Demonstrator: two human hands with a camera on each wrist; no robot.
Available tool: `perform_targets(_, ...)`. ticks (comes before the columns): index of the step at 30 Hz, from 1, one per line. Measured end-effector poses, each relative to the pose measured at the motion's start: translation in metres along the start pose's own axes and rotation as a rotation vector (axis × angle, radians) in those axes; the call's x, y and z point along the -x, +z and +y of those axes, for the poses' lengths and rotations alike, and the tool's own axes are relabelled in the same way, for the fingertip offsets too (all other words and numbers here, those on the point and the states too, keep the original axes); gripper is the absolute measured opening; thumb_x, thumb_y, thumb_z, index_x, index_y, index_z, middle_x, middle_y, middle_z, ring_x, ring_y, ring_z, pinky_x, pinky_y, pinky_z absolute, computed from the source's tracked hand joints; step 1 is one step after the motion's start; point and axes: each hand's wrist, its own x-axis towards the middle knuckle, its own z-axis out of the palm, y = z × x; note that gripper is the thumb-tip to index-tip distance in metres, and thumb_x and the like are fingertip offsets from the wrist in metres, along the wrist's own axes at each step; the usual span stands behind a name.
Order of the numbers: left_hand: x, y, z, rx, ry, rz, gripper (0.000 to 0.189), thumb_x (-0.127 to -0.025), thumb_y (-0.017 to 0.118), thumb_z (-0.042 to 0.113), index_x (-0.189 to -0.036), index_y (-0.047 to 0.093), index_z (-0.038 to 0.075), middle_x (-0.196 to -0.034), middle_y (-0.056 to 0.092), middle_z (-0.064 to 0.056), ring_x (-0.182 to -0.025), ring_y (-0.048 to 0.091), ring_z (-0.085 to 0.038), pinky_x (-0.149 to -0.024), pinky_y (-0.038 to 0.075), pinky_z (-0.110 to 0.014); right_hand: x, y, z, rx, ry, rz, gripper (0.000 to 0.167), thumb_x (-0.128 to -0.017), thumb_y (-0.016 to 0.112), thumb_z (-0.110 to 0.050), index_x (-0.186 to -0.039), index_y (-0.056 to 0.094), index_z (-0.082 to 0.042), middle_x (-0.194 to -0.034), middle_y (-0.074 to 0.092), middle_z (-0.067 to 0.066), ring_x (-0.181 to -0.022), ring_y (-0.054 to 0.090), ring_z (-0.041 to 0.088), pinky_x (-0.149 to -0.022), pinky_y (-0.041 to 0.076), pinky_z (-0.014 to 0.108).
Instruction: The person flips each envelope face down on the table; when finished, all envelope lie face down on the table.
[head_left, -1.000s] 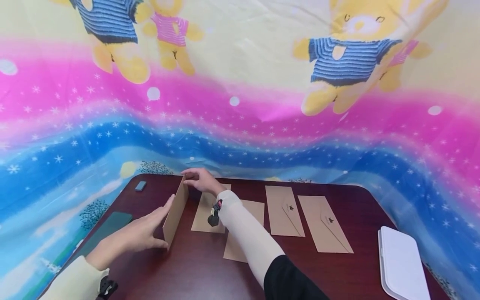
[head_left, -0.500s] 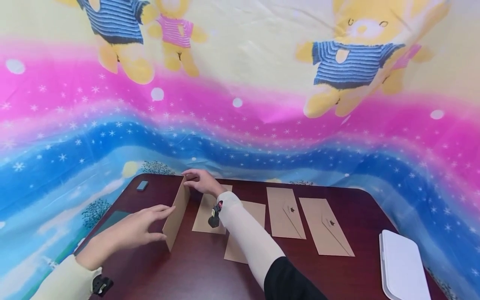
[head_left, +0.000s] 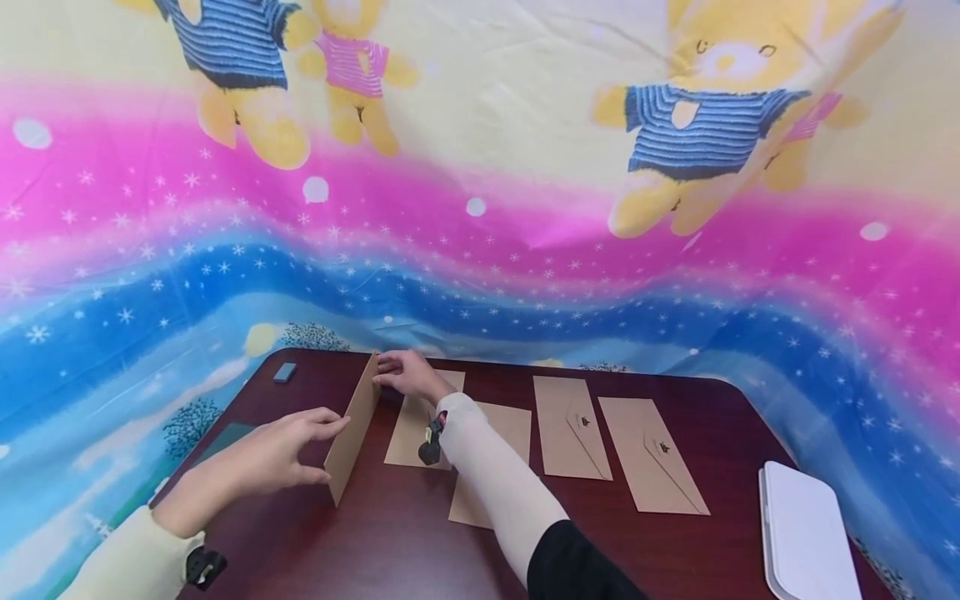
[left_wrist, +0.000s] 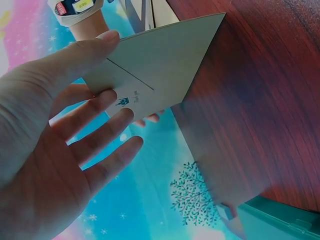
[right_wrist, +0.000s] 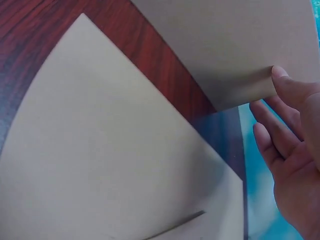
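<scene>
A brown paper envelope [head_left: 352, 433] stands upright on its long edge on the dark red table. At its far end my right hand [head_left: 411, 374] pinches it, the thumb on its plain face in the right wrist view. My left hand [head_left: 281, 454] is beside its near left part, fingers spread and gently bent, with fingertips right at the envelope. In the left wrist view the same envelope [left_wrist: 165, 60] shows its flap line and a small dark print. Just right of it, two more brown envelopes [head_left: 408, 433] [head_left: 506, 429] lie flat, partly hidden by my right arm.
Two flap-side-up envelopes [head_left: 572, 429] [head_left: 654, 454] lie farther right. A white case [head_left: 810, 533] sits at the right edge. A small blue-grey block [head_left: 285, 372] is at the back left, near a green box [left_wrist: 280, 220]. A patterned cloth [head_left: 480, 250] hangs behind the table.
The far end of the standing envelope has shifted slightly right with my right hand. My left hand's fingers have gone from straighter to more bent, and its wrist has moved a little left.
</scene>
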Motion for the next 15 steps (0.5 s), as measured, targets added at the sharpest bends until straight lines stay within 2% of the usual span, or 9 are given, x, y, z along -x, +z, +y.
perform_targets(5, -0.001, 0.000, -0.001, 0.006, -0.005, -0.005, 0.074, -0.084, 0.085, 0.032, -0.148, 0.056, 0.009, -0.144, 0.058, -0.010, -0.129, 0.060, -0.033, -0.091, 0.056, -0.047, 0.005, 0.007, 0.006, 0.106, 0.038, -0.006, 0.040, -0.098, 0.071, -0.024, -0.136, 0.066, -0.010, -0.132, 0.072, 0.007, -0.122, 0.068, 0.018, -0.098, 0.055, 0.027)
perform_targets(10, -0.002, 0.000, -0.001, 0.021, -0.014, -0.019, 0.075, -0.084, 0.085, 0.032, -0.149, 0.055, 0.009, -0.145, 0.057, -0.010, -0.129, 0.060, -0.034, -0.091, 0.056, -0.047, 0.007, 0.016, 0.009, 0.255, 0.067, -0.023, 0.039, -0.098, 0.070, -0.028, -0.135, 0.067, -0.014, -0.130, 0.073, 0.000, -0.122, 0.067, 0.013, -0.102, 0.053, 0.027)
perform_targets(15, -0.005, -0.001, -0.001, 0.034, -0.015, -0.032, 0.075, -0.085, 0.085, 0.031, -0.150, 0.054, 0.010, -0.146, 0.057, -0.011, -0.131, 0.059, -0.034, -0.093, 0.056, -0.048, 0.004, 0.022, 0.009, 0.316, 0.077, -0.011, 0.035, -0.099, 0.070, -0.028, -0.132, 0.068, -0.017, -0.128, 0.073, -0.002, -0.122, 0.066, 0.013, -0.106, 0.051, 0.030)
